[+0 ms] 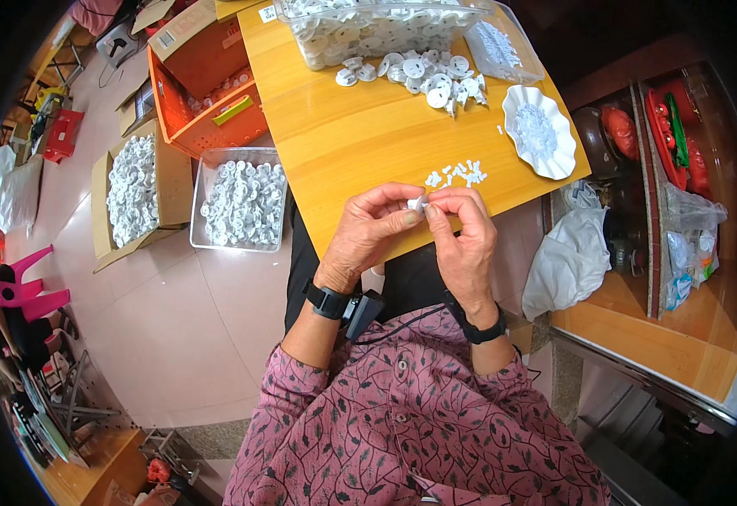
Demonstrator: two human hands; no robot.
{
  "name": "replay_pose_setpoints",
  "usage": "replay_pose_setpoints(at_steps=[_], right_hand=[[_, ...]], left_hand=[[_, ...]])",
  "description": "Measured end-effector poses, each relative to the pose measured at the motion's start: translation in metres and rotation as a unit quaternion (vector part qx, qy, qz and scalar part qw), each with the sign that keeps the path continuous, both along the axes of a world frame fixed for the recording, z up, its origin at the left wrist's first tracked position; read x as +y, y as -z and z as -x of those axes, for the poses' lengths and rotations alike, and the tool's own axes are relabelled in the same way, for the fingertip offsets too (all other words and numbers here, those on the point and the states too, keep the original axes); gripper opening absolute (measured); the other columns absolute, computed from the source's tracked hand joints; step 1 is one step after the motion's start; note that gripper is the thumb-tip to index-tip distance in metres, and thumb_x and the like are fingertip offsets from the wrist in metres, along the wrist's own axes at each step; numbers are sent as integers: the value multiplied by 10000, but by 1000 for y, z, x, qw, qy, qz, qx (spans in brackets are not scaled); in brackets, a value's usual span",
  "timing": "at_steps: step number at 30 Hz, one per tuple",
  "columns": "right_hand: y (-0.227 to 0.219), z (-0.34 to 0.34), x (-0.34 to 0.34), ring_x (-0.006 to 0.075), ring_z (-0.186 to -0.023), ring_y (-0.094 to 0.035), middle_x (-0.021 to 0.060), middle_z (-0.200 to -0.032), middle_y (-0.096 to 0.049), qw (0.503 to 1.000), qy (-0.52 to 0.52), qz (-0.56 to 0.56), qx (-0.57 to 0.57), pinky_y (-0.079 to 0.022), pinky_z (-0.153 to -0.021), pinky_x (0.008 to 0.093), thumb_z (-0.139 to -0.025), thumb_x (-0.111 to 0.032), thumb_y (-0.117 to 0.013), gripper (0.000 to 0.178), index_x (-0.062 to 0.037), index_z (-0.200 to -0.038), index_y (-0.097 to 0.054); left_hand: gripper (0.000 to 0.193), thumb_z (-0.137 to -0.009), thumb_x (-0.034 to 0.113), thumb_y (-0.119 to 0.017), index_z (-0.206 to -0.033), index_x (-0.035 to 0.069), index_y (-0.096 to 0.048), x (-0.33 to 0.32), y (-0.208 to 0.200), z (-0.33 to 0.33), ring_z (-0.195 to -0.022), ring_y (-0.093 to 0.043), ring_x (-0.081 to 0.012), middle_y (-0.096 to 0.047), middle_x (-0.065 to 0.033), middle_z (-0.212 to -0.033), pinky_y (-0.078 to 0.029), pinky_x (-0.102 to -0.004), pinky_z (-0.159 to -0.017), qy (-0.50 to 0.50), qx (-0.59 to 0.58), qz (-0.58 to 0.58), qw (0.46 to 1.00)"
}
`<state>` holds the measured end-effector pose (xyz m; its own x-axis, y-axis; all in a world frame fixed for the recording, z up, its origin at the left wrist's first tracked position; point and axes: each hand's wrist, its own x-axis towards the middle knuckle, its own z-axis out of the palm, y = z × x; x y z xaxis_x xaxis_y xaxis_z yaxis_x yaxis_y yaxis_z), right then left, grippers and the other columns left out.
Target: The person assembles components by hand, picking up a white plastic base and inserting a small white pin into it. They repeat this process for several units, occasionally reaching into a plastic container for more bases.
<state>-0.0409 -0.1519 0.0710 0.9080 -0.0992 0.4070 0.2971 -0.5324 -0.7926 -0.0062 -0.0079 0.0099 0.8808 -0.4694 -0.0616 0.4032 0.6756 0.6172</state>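
Observation:
Above the near edge of the wooden table, my left hand (370,221) pinches a small white plastic part (417,203) between thumb and fingers. My right hand (464,232) meets it there, its thumb and fingertips pressed together at the part's right side; whatever tiny piece they hold is hidden. Just beyond my fingers lies a loose group of small white plastic pieces (457,174). Farther back, a heap of round white plastic parts (436,78) spreads in front of a clear bin (301,15) full of the same kind.
A scalloped white dish (561,160) of small clear pieces stands at the table's right. On the left are a clear tub (237,245) and a cardboard box (170,190) of white parts, and an orange crate (216,131). A white bag (566,266) sits right of the table.

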Motion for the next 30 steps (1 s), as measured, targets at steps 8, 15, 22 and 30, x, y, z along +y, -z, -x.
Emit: replay_pose_setpoints(at_steps=[8, 15, 22, 30], right_hand=[[1, -1, -1, 259, -830, -633, 135, -923, -615, 999, -14, 26, -14, -518, -731, 336, -871, -10, -637, 54, 4, -895, -591], [12, 1, -3, 163, -813, -616, 102, -931, -620, 991, -8, -122, 49, -510, -737, 282, -904, -37, -633, 62, 18, -908, -605], [16, -1, 2, 138, -816, -595, 89, -928, -608, 984, -5, -166, 71, -500, -742, 260, -894, -23, -647, 70, 21, -883, -594], [16, -1, 5, 133, -848, -582, 82, -930, -580, 976, -17, -200, 80, -492, -747, 253, -888, -5, -651, 77, 24, -886, -580]], left_hand=[[275, -856, -3, -696, -1127, 2, -654, 1, -1, 0, -984, -633, -141, -668, -68, -1072, -516, -288, -916, 2, -11, -8, 1000], [273, -856, 3, -700, -1125, -7, -653, 1, -3, 1, -977, -631, -141, -675, -69, -1056, -510, -285, -918, -2, 7, 9, 1000], [296, -853, 6, -700, -1142, -8, -640, 5, -1, 2, -1006, -630, -165, -668, -87, -1095, -502, -325, -941, 0, 6, -5, 1000], [276, -853, 6, -701, -1124, 0, -652, 7, -9, 6, -983, -626, -141, -665, -58, -1074, -508, -304, -922, -7, -11, -30, 999]])
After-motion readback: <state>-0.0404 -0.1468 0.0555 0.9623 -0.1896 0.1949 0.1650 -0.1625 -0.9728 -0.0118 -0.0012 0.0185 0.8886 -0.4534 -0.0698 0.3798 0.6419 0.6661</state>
